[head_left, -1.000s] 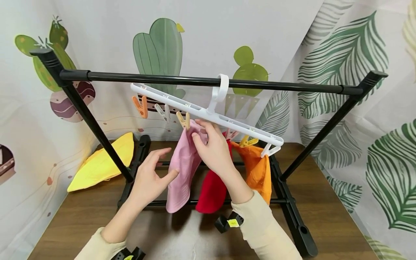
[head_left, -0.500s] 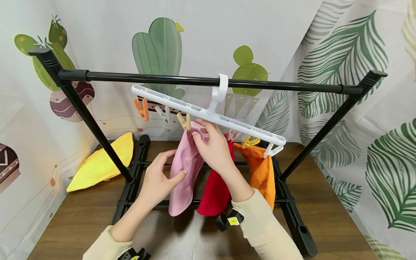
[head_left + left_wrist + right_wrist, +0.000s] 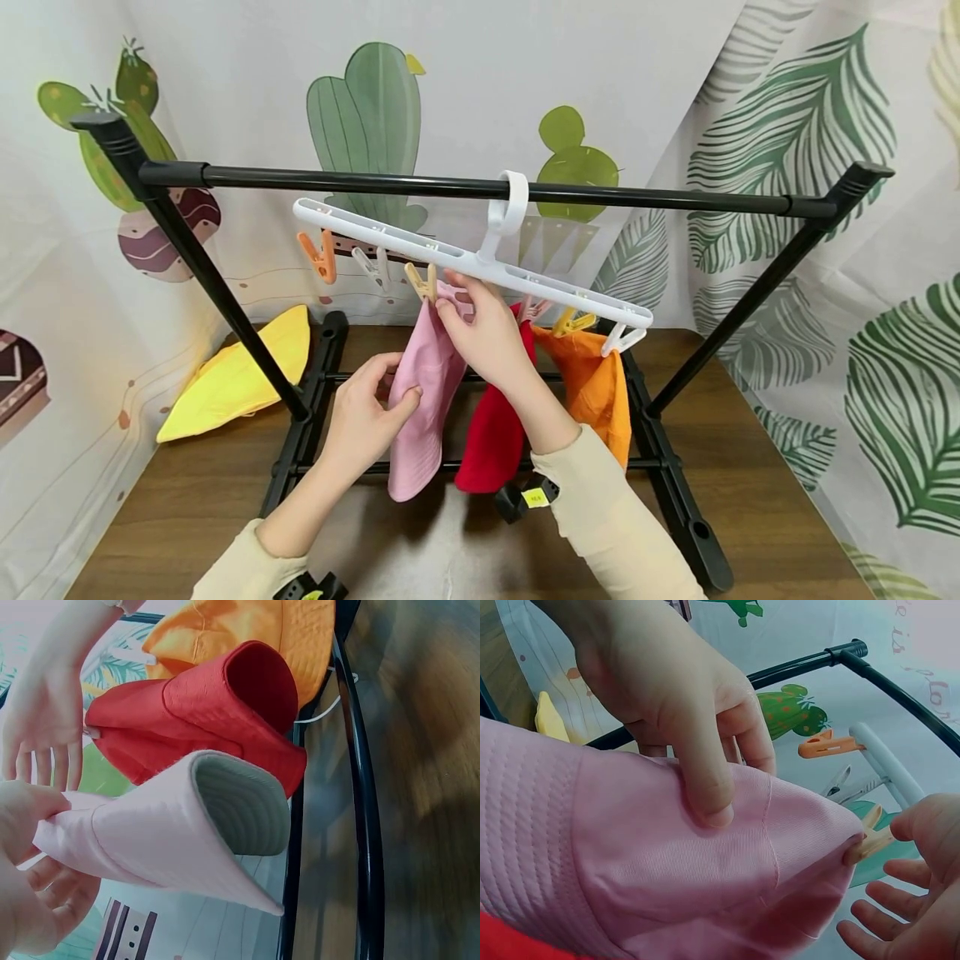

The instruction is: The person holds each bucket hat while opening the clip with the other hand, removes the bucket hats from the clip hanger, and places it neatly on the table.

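A pink bucket hat (image 3: 422, 417) hangs from the beige clip (image 3: 422, 282) of a white clip hanger (image 3: 405, 240). My left hand (image 3: 363, 417) pinches the hat's left side, thumb in front and fingers behind, as the right wrist view shows. My right hand (image 3: 489, 337) is beside the clip, just below the hanger bar. In the right wrist view its fingers (image 3: 889, 915) are spread and loose, with the thumb close to the clip. A red bucket hat (image 3: 487, 446) and an orange bucket hat (image 3: 600, 392) hang to the right, held by other clips.
The hanger hooks over the top bar (image 3: 337, 181) of a black rack and slopes down to the right. An orange clip (image 3: 320, 256) and a white clip (image 3: 372, 265) hang unused at its left. A yellow hat (image 3: 240, 375) lies on the wooden table (image 3: 165, 500) at left.
My left hand has moved right and taken hold of the pink hat's side. The hanger has swung slightly, and my right hand stays near the beige clip.
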The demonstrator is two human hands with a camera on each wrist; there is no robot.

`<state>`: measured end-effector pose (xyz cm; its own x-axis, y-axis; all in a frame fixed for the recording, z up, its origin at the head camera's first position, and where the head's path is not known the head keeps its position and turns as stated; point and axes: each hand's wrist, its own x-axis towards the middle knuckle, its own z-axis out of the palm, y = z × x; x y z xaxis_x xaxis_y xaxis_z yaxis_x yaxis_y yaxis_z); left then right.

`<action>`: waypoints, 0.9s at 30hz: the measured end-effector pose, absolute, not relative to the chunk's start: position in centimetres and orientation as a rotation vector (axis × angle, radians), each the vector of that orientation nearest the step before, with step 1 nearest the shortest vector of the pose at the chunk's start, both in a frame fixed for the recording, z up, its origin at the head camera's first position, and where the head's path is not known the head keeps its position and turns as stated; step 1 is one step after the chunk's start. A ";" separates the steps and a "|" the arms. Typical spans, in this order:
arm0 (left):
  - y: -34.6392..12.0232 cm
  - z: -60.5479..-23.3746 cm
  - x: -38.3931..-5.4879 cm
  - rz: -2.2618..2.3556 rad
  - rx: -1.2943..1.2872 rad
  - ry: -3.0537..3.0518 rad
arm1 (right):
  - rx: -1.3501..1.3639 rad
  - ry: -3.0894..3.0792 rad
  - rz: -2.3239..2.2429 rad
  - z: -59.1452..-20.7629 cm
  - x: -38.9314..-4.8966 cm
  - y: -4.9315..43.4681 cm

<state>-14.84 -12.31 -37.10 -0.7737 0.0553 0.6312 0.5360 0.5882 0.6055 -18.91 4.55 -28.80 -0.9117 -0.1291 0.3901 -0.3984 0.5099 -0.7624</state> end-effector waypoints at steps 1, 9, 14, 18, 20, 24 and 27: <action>-12.3 -37.1 -14.8 -1.119 -0.471 -2.257 | 0.441 -2.473 1.366 -28.8 -18.9 4.5; -12.7 -37.1 -14.6 -1.101 -0.457 -2.297 | 0.380 -2.486 1.442 -28.5 -19.3 4.3; -12.9 -37.0 -14.4 -1.113 -0.452 -2.315 | 0.382 -2.470 1.495 -28.5 -19.2 4.3; -12.9 -36.9 -14.3 -1.123 -0.441 -2.322 | 0.388 -2.450 1.517 -28.4 -19.1 4.0; -13.0 -37.0 -14.3 -1.118 -0.443 -2.317 | 0.392 -2.436 1.523 -28.4 -19.1 3.9; -13.1 -37.0 -14.2 -1.110 -0.442 -2.314 | 0.396 -2.420 1.528 -28.5 -19.1 3.6; -13.2 -36.9 -14.2 -1.120 -0.441 -2.322 | 0.389 -2.417 1.508 -28.6 -19.0 3.4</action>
